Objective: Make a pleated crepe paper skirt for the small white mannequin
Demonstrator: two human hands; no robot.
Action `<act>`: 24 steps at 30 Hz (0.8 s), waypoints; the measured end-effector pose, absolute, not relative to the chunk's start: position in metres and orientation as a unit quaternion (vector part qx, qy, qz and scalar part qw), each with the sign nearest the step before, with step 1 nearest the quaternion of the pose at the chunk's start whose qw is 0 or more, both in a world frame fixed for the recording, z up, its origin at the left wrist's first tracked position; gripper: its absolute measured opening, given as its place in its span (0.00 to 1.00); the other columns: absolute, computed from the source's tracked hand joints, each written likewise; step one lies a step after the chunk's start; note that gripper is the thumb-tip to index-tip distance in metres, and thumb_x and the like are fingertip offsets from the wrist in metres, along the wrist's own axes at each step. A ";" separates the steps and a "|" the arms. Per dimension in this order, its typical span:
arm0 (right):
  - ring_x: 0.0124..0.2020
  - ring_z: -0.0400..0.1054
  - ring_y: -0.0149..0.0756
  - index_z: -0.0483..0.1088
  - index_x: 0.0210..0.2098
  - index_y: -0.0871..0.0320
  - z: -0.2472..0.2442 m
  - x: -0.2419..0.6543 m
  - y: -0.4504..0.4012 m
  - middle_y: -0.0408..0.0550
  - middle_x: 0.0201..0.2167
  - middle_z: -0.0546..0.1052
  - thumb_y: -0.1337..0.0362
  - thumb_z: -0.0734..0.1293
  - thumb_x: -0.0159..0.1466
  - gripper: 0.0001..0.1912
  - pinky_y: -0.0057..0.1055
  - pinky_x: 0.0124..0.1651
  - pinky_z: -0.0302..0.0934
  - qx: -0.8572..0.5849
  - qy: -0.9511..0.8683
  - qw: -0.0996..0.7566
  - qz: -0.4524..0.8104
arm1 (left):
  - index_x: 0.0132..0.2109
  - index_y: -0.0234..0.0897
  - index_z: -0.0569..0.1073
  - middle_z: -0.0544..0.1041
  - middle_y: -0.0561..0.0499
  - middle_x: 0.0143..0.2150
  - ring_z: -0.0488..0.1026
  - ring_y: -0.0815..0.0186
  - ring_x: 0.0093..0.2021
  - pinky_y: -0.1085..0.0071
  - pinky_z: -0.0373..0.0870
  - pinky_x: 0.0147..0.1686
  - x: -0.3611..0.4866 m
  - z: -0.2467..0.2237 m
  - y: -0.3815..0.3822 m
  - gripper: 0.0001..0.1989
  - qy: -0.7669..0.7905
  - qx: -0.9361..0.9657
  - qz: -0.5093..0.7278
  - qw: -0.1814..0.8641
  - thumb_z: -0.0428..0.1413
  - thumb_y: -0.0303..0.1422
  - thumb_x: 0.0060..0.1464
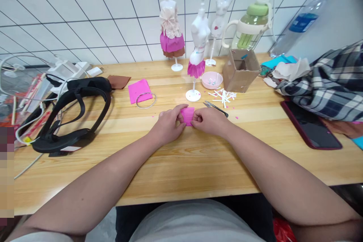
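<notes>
A small piece of pink crepe paper (pixel 188 116) is held flat between both hands, just above or on the wooden table. My left hand (pixel 171 123) pinches its left edge, and my right hand (pixel 209 121) pinches its right edge with curled fingers. Beyond the hands stands a small white mannequin (pixel 200 30) wearing a short pink paper skirt (pixel 196 69). Black-handled thread snips (pixel 217 109) lie just past my right hand. To the upper left, a folded pink paper sheet (pixel 138 90) lies partly under a metal ring (pixel 146 100).
Behind stand a dressed mannequin (pixel 172 26) and a bare one (pixel 222 15). A pink bowl (pixel 212 80), white paper strips (pixel 224 96), a cardboard box (pixel 241 71) and a green-lidded jug (pixel 251 26) sit right of centre. A black headset (pixel 73 113) lies left, a phone (pixel 312 124) right.
</notes>
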State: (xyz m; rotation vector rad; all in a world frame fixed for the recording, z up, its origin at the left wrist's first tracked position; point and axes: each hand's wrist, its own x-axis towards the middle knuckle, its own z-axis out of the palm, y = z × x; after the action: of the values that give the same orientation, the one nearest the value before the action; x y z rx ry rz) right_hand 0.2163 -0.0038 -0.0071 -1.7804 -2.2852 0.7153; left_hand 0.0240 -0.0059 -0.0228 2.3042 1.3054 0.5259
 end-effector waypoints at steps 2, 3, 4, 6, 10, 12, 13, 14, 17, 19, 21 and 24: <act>0.28 0.67 0.32 0.71 0.27 0.54 -0.009 0.216 -0.002 0.41 0.27 0.77 0.61 0.65 0.58 0.06 0.28 0.28 0.50 -0.596 -0.763 0.080 0.237 | 0.63 0.41 0.61 0.77 0.49 0.44 0.71 0.58 0.46 0.59 0.62 0.48 0.024 -0.024 -0.006 0.30 0.483 0.832 0.187 0.199 0.55 0.29 0.53; 0.28 0.67 0.32 0.71 0.27 0.55 -0.010 0.216 -0.002 0.41 0.27 0.77 0.61 0.66 0.58 0.06 0.28 0.28 0.50 -0.596 -0.762 0.084 0.237 | 0.63 0.42 0.60 0.76 0.48 0.48 0.69 0.56 0.49 0.57 0.61 0.50 0.024 -0.024 -0.006 0.31 0.490 0.830 0.188 0.190 0.56 0.30 0.52; 0.28 0.67 0.32 0.70 0.28 0.55 -0.012 0.217 -0.001 0.41 0.27 0.76 0.61 0.67 0.58 0.05 0.28 0.28 0.50 -0.597 -0.761 0.091 0.238 | 0.64 0.44 0.59 0.75 0.48 0.51 0.68 0.54 0.52 0.56 0.60 0.51 0.024 -0.025 -0.005 0.33 0.499 0.826 0.190 0.182 0.57 0.31 0.52; 0.28 0.67 0.33 0.69 0.34 0.55 -0.015 0.219 -0.002 0.40 0.26 0.75 0.61 0.68 0.57 0.07 0.28 0.28 0.50 -0.596 -0.756 0.118 0.242 | 0.66 0.45 0.56 0.72 0.46 0.55 0.66 0.51 0.55 0.54 0.60 0.52 0.023 -0.025 -0.004 0.37 0.519 0.815 0.193 0.172 0.59 0.33 0.50; 0.32 0.68 0.32 0.68 0.43 0.55 -0.018 0.229 -0.005 0.40 0.30 0.74 0.68 0.68 0.58 0.13 0.27 0.32 0.53 -0.533 -0.791 0.207 0.217 | 0.68 0.46 0.52 0.70 0.44 0.57 0.65 0.50 0.56 0.53 0.59 0.52 0.022 -0.024 -0.003 0.42 0.538 0.800 0.202 0.171 0.60 0.35 0.49; 0.37 0.69 0.33 0.72 0.40 0.54 -0.018 0.234 -0.006 0.43 0.36 0.75 0.67 0.68 0.60 0.08 0.27 0.36 0.56 -0.468 -0.834 0.225 0.190 | 0.68 0.46 0.51 0.70 0.45 0.56 0.65 0.51 0.55 0.53 0.59 0.52 0.021 -0.025 -0.003 0.43 0.536 0.798 0.210 0.175 0.61 0.35 0.49; 0.38 0.69 0.33 0.74 0.39 0.54 -0.018 0.235 -0.006 0.44 0.38 0.76 0.66 0.69 0.61 0.05 0.28 0.37 0.56 -0.440 -0.852 0.221 0.179 | 0.68 0.45 0.52 0.71 0.45 0.56 0.66 0.51 0.55 0.53 0.60 0.53 0.021 -0.025 -0.003 0.43 0.537 0.797 0.214 0.177 0.61 0.35 0.48; 0.39 0.70 0.33 0.75 0.38 0.53 -0.017 0.235 -0.006 0.44 0.39 0.76 0.64 0.69 0.62 0.04 0.28 0.37 0.56 -0.420 -0.866 0.209 0.170 | 0.68 0.45 0.52 0.71 0.45 0.55 0.66 0.51 0.55 0.53 0.60 0.53 0.021 -0.025 -0.003 0.43 0.537 0.795 0.216 0.179 0.61 0.35 0.48; 0.38 0.71 0.34 0.77 0.38 0.54 -0.018 0.234 -0.005 0.44 0.38 0.78 0.63 0.69 0.63 0.05 0.29 0.35 0.56 -0.409 -0.884 0.167 0.151 | 0.68 0.44 0.53 0.71 0.45 0.55 0.66 0.52 0.54 0.54 0.60 0.53 0.020 -0.026 -0.002 0.43 0.541 0.790 0.221 0.185 0.62 0.34 0.47; 0.39 0.72 0.34 0.77 0.38 0.54 -0.019 0.232 -0.005 0.43 0.38 0.79 0.63 0.69 0.63 0.05 0.29 0.35 0.56 -0.415 -0.884 0.154 0.151 | 0.67 0.44 0.54 0.71 0.45 0.55 0.66 0.52 0.55 0.54 0.60 0.53 0.020 -0.027 -0.001 0.42 0.541 0.788 0.226 0.186 0.62 0.34 0.47; 0.38 0.72 0.33 0.77 0.38 0.53 -0.020 0.231 -0.005 0.42 0.39 0.79 0.64 0.69 0.63 0.05 0.29 0.35 0.56 -0.423 -0.880 0.153 0.153 | 0.67 0.43 0.55 0.71 0.45 0.55 0.66 0.53 0.55 0.55 0.60 0.53 0.018 -0.027 -0.001 0.42 0.539 0.787 0.235 0.189 0.62 0.34 0.47; 0.37 0.72 0.33 0.77 0.37 0.53 -0.023 0.230 -0.005 0.43 0.38 0.79 0.65 0.67 0.63 0.06 0.29 0.35 0.56 -0.439 -0.874 0.153 0.145 | 0.66 0.42 0.57 0.72 0.45 0.54 0.66 0.54 0.55 0.57 0.60 0.54 0.016 -0.026 -0.002 0.39 0.504 0.796 0.267 0.204 0.62 0.34 0.49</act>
State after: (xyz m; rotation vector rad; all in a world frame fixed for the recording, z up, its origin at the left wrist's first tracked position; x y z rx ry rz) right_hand 0.2303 -0.0048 -0.0226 -1.2583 -2.5055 0.4168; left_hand 0.0156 -0.0022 -0.0260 2.2197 1.4061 0.7448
